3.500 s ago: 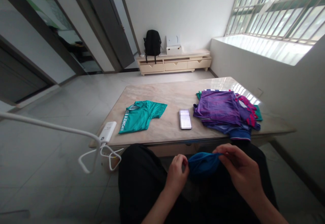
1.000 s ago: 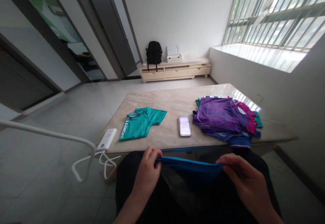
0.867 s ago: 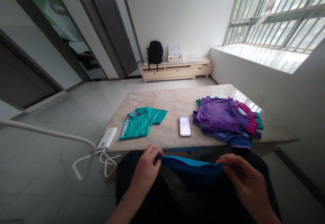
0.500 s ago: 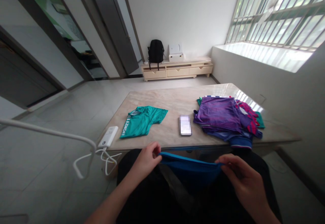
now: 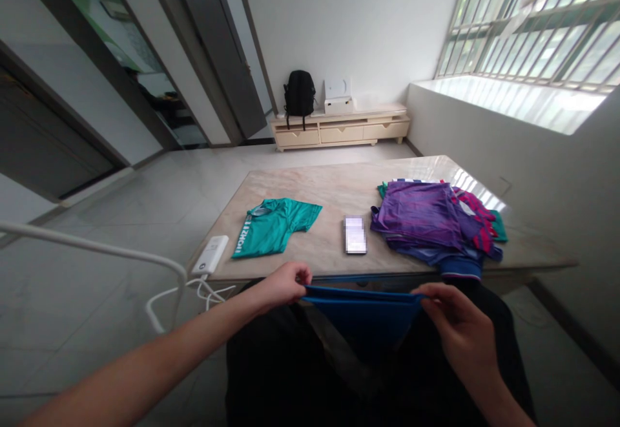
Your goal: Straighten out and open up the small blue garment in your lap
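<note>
I hold a blue garment [image 5: 364,314] stretched over my lap, just short of the marble table's [image 5: 334,188] near edge. My left hand [image 5: 281,283] pinches its left corner and my right hand [image 5: 453,327] pinches its right corner. The cloth hangs down between them, and its lower part is lost against my dark trousers. On the table lie a folded teal shirt [image 5: 272,223] at the left, a phone [image 5: 354,234] in the middle, and a pile of purple, blue and red clothes [image 5: 433,220] at the right.
A white power bank [image 5: 210,255] sits on the table's near left corner, its white cable [image 5: 167,291] looping down. A low cabinet [image 5: 339,130] at the far wall carries a black backpack [image 5: 299,91] and a white box [image 5: 339,101]. Barred windows stand at the right.
My hands moved apart and spread the bunched blue garment wide. They then lifted it a little toward the table edge, and my left forearm came into view.
</note>
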The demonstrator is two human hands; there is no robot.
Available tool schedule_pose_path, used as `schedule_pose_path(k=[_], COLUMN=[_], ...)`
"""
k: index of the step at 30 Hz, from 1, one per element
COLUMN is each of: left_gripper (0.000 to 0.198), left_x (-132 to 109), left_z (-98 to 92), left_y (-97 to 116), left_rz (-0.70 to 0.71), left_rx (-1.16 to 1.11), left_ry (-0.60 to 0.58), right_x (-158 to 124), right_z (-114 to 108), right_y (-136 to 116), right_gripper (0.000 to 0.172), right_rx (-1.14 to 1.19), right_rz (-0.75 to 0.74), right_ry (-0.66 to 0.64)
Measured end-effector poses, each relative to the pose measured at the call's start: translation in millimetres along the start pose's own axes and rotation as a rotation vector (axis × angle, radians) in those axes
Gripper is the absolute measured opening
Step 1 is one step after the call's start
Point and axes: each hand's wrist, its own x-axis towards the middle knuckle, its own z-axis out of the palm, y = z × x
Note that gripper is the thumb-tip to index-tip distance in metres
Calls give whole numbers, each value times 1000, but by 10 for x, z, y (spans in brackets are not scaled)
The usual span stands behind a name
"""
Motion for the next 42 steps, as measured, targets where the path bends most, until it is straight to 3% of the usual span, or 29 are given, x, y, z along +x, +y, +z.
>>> schedule_pose_path(k=[3,8,16,19,23,25,30,34,39,42], left_gripper=[26,34,31,27,25,28,29,28,33,27], left_x=[-167,-385,-373,-386,-483,-540,-613,-774,-1080,-1142], left_z=[18,25,-155,-185,-148,-128,-253,-474,-554,-566], left_y=[144,334,168,177,284,334,426,659,947,986], left_rz=[51,198,94,93,211,253,212,147,166,204], left_rx=[71,202,87,206,377,437,303,170,247,325], left_ry=[-29,-31,-171,-80,83,111,5,-51,-14,-88], right_x=[41,42,132,157,152,147,181,201,181,152], right_z=[2,-1,-71,-89,-86,-84,-142,-247,-288,-255], right_y=[15,5,130,173,153,126,63,-66,-190,-182], right_gripper=[19,20,22,22,18,17,16,19,21,20], right_rx=[35,55,5,30,80,95,84,88,150,159], right_rz=[35,40,47,63,58,39,34,51,49,32], right_ry=[68,18,55,75,28,6,18,72,86,32])
